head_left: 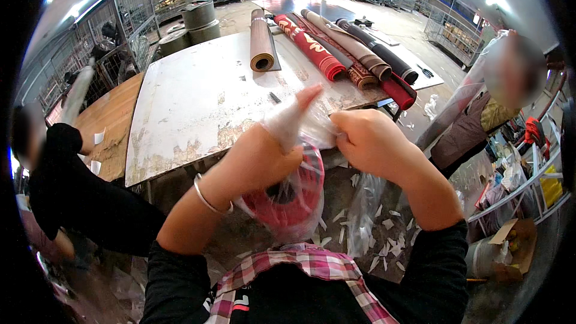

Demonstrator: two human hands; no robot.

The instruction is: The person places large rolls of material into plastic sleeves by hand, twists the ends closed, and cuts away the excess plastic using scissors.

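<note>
Below my hands stands a rolled red mat (pixel 315 177), end up, covered in clear plastic film (pixel 321 129). The loose top of that film runs between my two hands above the roll. My left hand (pixel 264 144) grips one side, with film drawn round its fingers and one finger pointing up and away. My right hand (pixel 372 141) is closed in a fist on the other side of the film. Part of the roll is hidden behind my left hand and wrist. Both hands are slightly blurred.
A worn white table (pixel 186 108) lies ahead, bearing a brown rolled mat (pixel 261 42) and several others, including a red patterned rolled mat (pixel 309 48). One person (pixel 78 186) is at the left, another (pixel 480 114) at the right. White scraps (pixel 390 249) litter the floor beside a cardboard box (pixel 519 246).
</note>
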